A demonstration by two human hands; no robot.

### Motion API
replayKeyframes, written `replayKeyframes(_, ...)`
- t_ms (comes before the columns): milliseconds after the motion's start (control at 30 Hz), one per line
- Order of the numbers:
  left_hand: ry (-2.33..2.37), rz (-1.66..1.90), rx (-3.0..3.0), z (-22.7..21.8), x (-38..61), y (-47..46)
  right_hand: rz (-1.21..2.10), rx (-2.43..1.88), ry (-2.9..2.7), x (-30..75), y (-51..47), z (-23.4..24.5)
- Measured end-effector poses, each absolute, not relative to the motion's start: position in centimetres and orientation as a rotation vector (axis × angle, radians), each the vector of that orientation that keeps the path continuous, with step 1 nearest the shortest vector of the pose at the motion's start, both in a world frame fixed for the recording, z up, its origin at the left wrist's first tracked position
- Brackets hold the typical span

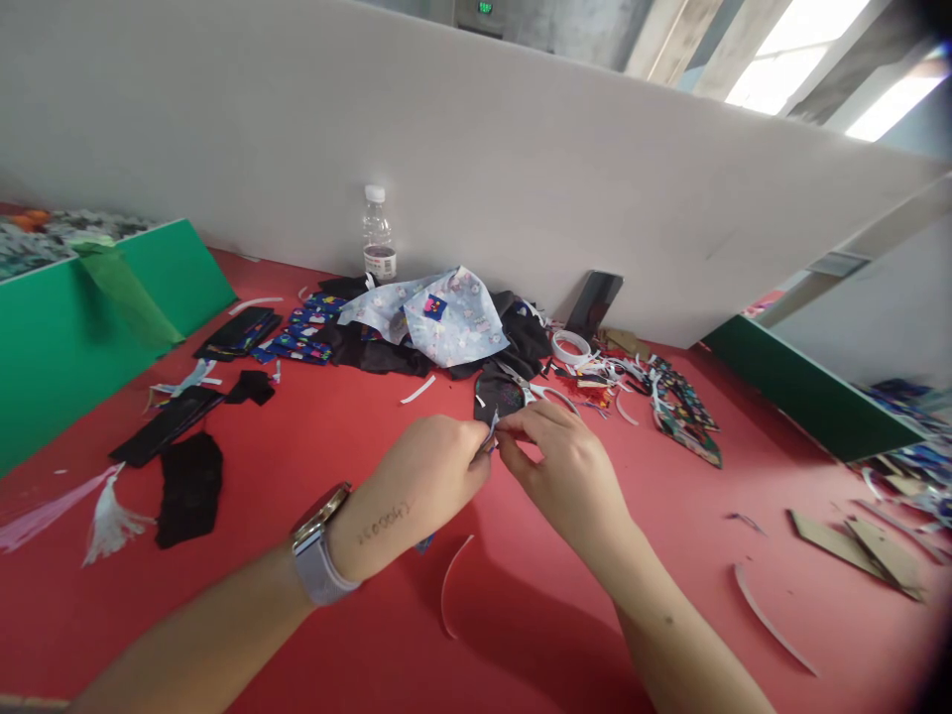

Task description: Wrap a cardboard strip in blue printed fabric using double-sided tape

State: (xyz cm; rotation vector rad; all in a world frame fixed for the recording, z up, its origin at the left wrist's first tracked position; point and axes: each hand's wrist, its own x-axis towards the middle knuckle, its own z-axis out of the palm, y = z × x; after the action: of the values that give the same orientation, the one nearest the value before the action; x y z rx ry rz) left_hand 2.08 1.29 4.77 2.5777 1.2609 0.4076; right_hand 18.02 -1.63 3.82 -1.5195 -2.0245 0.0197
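Over the red table, my left hand [438,461] is closed around a small scrap of bluish fabric [494,426], most of it hidden inside the fingers. The fingertips of my right hand [569,461] pinch together at the top edge of the same scrap. Just beyond both hands lie scissors [551,395] with white handles, partly on a piece of black cloth [495,392]. A dark blue bit of patterned fabric [424,543] shows below my left wrist; whether it joins the held scrap I cannot tell.
Light blue printed fabric [465,322] lies over black cloth at the back, near a plastic bottle [378,238]. A phone [593,302] leans against the grey partition [461,149]. White tape [570,347] sits among scraps. Green dividers [96,327] flank the table; black pieces [191,488] lie left.
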Motion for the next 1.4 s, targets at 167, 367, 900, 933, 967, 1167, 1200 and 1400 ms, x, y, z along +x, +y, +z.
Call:
replayKeyframes(167, 1.29, 0.423, 2.546, 4.81, 2.09, 1.21, -0.065, -1.515, -2.033, 17.75, -1.66, 3.66)
replayKeyframes(367, 1.29, 0.427, 2.534, 4.8, 2.1, 1.17, -0.114, -1.525, -2.066, 17.78, -1.65, 3.62)
replayKeyframes(900, 1.253, 0.428, 2.589, 4.67, 1.99, 1.14, -0.176, -1.534, -2.129, 18.06, -1.65, 3.79)
replayKeyframes(933, 1.26, 0.432, 2.584, 4.69, 1.97, 1.15, -0.153, -1.528, -2.126, 18.07, -1.64, 3.84)
replayKeyframes(967, 1.266, 0.435, 2.581, 4.69, 1.97, 1.17, -0.123, -1.521, -2.124, 18.07, -1.62, 3.89)
replayKeyframes(1167, 1.28, 0.444, 2.59, 4.4, 2.14, 1.26, -0.066, -1.515, -2.128, 17.99, -1.58, 3.87)
replayKeyframes(1200, 1.28, 0.441, 2.596, 4.37, 2.15, 1.26, -0.081, -1.522, -2.132, 17.98, -1.59, 3.84)
replayKeyframes(1400, 1.257, 0.433, 2.627, 4.5, 2.02, 1.09, -0.145, -1.541, -2.157, 18.01, -1.69, 3.76)
